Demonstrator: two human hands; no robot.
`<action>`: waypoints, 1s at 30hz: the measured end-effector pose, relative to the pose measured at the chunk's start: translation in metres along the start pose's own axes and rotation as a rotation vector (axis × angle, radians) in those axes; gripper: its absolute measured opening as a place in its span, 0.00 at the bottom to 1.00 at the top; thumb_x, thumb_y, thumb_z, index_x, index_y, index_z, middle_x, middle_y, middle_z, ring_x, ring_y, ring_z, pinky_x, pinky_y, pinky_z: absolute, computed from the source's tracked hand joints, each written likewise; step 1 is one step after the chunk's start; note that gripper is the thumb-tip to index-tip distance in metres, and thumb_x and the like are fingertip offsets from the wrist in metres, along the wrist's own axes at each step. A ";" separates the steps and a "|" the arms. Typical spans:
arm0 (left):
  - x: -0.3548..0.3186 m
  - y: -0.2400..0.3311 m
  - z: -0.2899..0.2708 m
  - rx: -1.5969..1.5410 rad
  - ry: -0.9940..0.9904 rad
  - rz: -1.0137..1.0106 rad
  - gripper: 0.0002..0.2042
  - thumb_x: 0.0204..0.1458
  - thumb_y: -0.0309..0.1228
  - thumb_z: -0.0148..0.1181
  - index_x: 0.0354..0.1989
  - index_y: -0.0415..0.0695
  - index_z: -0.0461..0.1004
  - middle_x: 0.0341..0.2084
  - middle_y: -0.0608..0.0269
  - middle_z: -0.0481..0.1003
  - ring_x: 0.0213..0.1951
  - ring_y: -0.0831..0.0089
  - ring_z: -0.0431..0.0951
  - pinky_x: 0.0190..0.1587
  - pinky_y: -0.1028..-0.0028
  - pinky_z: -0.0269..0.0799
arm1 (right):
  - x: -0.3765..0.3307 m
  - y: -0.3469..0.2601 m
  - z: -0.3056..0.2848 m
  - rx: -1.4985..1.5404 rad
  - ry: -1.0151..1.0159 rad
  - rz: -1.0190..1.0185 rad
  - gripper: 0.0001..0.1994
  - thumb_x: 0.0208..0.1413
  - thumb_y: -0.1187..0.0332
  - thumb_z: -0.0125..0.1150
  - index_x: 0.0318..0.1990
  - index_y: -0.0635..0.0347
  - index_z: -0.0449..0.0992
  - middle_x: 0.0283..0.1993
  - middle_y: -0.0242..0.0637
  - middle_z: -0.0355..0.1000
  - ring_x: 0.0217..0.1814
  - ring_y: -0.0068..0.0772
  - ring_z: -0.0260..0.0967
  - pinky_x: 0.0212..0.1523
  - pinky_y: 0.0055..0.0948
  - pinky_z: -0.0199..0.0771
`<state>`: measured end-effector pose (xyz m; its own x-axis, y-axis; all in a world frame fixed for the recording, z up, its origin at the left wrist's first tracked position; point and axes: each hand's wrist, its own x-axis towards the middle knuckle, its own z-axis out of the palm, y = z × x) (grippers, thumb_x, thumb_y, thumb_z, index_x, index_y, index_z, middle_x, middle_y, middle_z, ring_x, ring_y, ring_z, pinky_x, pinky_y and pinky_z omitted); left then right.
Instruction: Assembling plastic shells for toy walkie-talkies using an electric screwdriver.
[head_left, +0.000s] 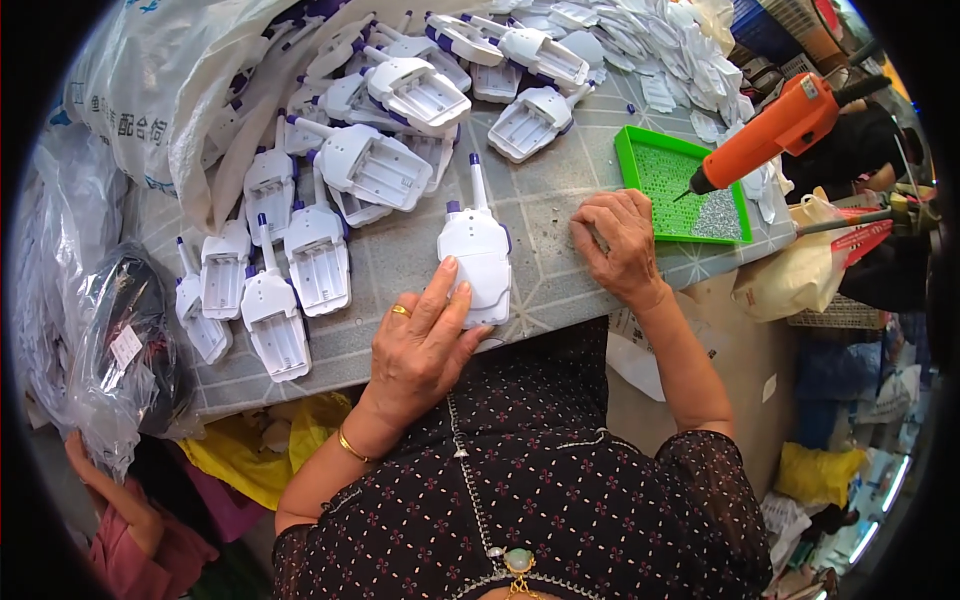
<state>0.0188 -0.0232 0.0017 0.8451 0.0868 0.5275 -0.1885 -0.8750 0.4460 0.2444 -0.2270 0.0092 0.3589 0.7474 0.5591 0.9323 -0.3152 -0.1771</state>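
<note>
Hand (L) on wht handset

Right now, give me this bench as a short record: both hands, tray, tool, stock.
Left hand: touching a white handset, its lower half covered
Right hand: beside the green tray, fingers curled; contents hidden
Tray: small metal pieces, apparently screws
Tool: orange electric driver, bit over tray in this view
Stock: piled handsets, many with compartments open; loose white pieces behind

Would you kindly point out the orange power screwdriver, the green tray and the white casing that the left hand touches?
Orange power screwdriver (772,132), head view: its orange body.
Green tray (625,160), head view: its left wall.
White casing (474,238), head view: its upper face.
</note>
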 end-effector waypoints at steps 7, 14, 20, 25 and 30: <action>0.002 0.003 0.002 0.002 0.006 -0.003 0.25 0.45 0.32 0.74 0.51 0.36 0.76 0.59 0.46 0.72 0.39 0.57 0.77 0.40 0.66 0.75 | 0.001 -0.004 0.001 -0.020 0.001 0.016 0.08 0.47 0.76 0.66 0.35 0.57 0.75 0.37 0.34 0.74 0.43 0.38 0.72 0.50 0.36 0.64; 0.001 0.003 0.001 0.000 -0.008 -0.012 0.25 0.45 0.32 0.74 0.51 0.36 0.76 0.59 0.46 0.72 0.40 0.57 0.77 0.40 0.66 0.75 | 0.002 -0.008 0.003 -0.022 -0.063 0.108 0.08 0.49 0.77 0.66 0.36 0.59 0.75 0.39 0.38 0.73 0.44 0.43 0.71 0.48 0.38 0.67; -0.001 0.002 0.000 -0.009 -0.010 -0.033 0.25 0.44 0.31 0.74 0.51 0.36 0.76 0.60 0.46 0.72 0.40 0.57 0.77 0.40 0.66 0.75 | 0.003 -0.018 0.003 0.085 -0.037 0.146 0.07 0.50 0.77 0.66 0.36 0.60 0.75 0.39 0.40 0.75 0.43 0.44 0.72 0.47 0.38 0.68; -0.002 -0.003 0.002 -0.043 0.007 -0.026 0.26 0.41 0.29 0.74 0.51 0.37 0.77 0.61 0.49 0.71 0.36 0.61 0.76 0.39 0.67 0.75 | 0.011 -0.069 -0.009 0.316 -0.051 0.049 0.09 0.48 0.77 0.69 0.37 0.59 0.76 0.39 0.39 0.76 0.41 0.43 0.73 0.45 0.37 0.67; -0.003 -0.008 0.006 -0.061 0.028 -0.008 0.25 0.43 0.30 0.72 0.52 0.37 0.76 0.61 0.49 0.71 0.36 0.60 0.76 0.39 0.65 0.75 | 0.010 -0.099 -0.004 0.380 -0.156 -0.062 0.11 0.46 0.75 0.71 0.37 0.58 0.75 0.37 0.35 0.76 0.37 0.38 0.72 0.42 0.35 0.65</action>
<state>0.0203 -0.0189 -0.0080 0.8323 0.1075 0.5439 -0.2132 -0.8435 0.4929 0.1551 -0.1906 0.0357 0.2766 0.8472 0.4537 0.8918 -0.0504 -0.4496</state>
